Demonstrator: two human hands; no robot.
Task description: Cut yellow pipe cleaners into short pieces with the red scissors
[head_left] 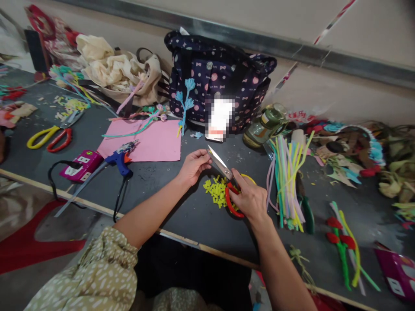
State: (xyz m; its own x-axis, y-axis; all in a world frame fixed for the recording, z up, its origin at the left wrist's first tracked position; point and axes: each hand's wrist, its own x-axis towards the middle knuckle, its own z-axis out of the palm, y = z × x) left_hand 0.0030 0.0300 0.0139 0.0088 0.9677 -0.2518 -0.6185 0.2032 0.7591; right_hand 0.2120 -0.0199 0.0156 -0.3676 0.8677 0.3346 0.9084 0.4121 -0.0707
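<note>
My right hand (249, 194) grips a pair of scissors (228, 172) with red and yellow handles, blades pointing up and left. Beside the blade tips, my left hand (196, 166) is closed in a pinch; whatever it holds is too small to name, though a hint of yellow shows near the tips. Below the blades lies a heap of short cut yellow-green pieces (216, 192) on the dark table (181, 207). Right of my right hand rests a bundle of fuzzy pastel craft stems (288, 181).
A glue gun (121, 159) and pink paper (158, 142) lie to the left, with a purple power strip (82, 165) and second scissors (53, 136). Behind stand a dark patterned bag (197, 65), a phone (220, 119), a blue stem flower (185, 103) and a glass jar (264, 125).
</note>
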